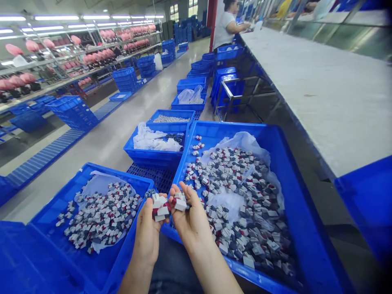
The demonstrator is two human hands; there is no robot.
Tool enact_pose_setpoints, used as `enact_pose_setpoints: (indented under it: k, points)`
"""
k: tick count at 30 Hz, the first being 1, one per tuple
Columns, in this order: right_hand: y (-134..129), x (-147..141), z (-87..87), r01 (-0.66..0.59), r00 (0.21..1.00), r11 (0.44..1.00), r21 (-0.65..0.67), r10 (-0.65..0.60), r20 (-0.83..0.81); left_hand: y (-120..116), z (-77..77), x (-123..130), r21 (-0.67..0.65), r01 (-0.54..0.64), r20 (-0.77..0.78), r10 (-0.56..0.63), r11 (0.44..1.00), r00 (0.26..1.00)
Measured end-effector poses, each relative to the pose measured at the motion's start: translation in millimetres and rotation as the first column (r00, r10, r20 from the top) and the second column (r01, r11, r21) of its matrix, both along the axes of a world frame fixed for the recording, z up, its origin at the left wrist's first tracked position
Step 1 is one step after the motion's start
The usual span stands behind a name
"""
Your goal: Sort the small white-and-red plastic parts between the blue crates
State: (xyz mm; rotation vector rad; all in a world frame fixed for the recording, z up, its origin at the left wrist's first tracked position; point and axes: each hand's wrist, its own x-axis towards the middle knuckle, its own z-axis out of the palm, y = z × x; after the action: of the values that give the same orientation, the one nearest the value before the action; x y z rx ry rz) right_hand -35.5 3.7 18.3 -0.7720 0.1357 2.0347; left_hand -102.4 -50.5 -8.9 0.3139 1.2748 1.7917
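Note:
My left hand (147, 234) is curled around several small plastic pieces (161, 211) coloured white, dark red and dark grey. Beside it my right hand (193, 222) is turned palm up with its fingertips extended, and similar white and red pieces (180, 202) rest in it. The two hands nearly meet over the near edge of a large blue bin (294, 179). That bin holds a heap of the same pieces (254, 220) on a clear plastic bag. To the left a second blue bin (45, 212) contains another heap (101, 214). Exactly what the pieces are cannot be made out.
A long white-topped table (330, 90) runs along the right, with a metal-framed stool (229, 96) beside it. More blue bins (156, 156) line up ahead. A person (226, 28) stands far off at the table. Racks with pink items (98, 57) fill the left.

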Motion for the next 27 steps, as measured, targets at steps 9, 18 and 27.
enact_pose_setpoints:
  k: [9, 18, 27]
  points:
    - [4, 10, 2.4, -0.019, 1.0, 1.0, -0.009, 0.018, -0.016, 3, -3.5, -5, -0.048, -0.07, 0.043, 0.072, 0.996, 0.996]
    - [5, 11, -5.2, -0.084, 0.996, 0.97, 0.227, 0.083, 0.017, 3, -7.1, -10, -0.048, -0.085, 0.044, 0.087, 0.995, 0.995]
    - [8, 12, -10.3, -0.193, 0.979, 0.908, 0.371, 0.154, 0.131, 2, -7.2, -13, -0.045, -0.106, 0.09, 0.11, 0.993, 0.99]
